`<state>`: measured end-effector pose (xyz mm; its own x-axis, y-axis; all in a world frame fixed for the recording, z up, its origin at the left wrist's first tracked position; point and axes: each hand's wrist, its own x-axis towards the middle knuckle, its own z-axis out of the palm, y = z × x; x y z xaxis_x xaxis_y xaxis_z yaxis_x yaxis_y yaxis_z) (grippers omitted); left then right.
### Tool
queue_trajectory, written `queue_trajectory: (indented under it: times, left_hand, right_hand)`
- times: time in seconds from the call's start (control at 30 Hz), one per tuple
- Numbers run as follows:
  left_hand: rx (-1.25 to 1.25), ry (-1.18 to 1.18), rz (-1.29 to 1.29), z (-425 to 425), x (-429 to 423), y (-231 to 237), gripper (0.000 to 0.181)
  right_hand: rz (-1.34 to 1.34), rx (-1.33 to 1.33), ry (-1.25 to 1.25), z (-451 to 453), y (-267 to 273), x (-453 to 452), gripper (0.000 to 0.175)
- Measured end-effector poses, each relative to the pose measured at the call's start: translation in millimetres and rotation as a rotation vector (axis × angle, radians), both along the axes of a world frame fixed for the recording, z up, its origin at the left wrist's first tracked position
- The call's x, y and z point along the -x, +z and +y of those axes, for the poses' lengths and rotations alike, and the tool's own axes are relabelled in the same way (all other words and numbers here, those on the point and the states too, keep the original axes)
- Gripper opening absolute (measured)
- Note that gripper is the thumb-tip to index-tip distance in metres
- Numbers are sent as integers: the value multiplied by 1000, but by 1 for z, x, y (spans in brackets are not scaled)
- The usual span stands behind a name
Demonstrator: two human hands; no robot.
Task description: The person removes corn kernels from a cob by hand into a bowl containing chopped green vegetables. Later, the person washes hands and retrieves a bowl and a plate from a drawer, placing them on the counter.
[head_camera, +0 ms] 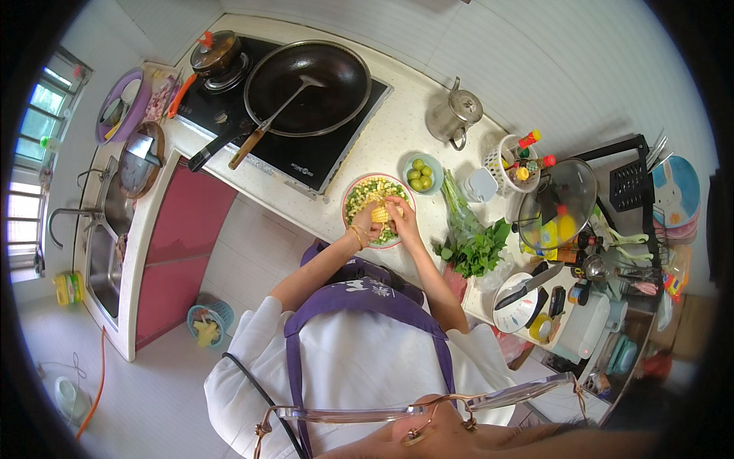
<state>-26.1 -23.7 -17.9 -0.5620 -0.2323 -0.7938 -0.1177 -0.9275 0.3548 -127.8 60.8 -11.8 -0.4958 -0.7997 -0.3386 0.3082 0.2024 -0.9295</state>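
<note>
A short piece of yellow corn cob [379,214] is held between both hands over a white bowl with a red rim [412,201]. My left hand [365,221], with gold bangles at the wrist, grips the cob's left side. On the cob's right side are the fingers of my right hand [404,221]. Loose corn kernels and chopped green vegetable pieces [370,189] fill the bowl under the hands. Part of the cob is hidden by the fingers.
Behind stands a black wok [338,106] with a spatula [281,117] on the hob. Right of the bowl are a dish of green fruit [421,175], bagged leafy greens [476,246] and a metal pot [456,115]. A knife [524,285] lies across a white lid or plate [513,315].
</note>
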Motion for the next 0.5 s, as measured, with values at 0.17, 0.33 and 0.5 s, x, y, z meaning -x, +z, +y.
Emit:
queue_trajectory:
  times: [0.17,0.33,0.5]
  left_hand:
    - [-145,14,-3,1,2,-3,30]
    - [-41,-18,-10,3,2,-3,29]
    - [239,55,-46,13,3,3,29]
  right_hand:
    - [126,-1,-21,-1,-9,-2,17]
    - [140,-45,-60,-1,-12,-1,19]
    - [298,-103,-7,-3,-8,-1,20]
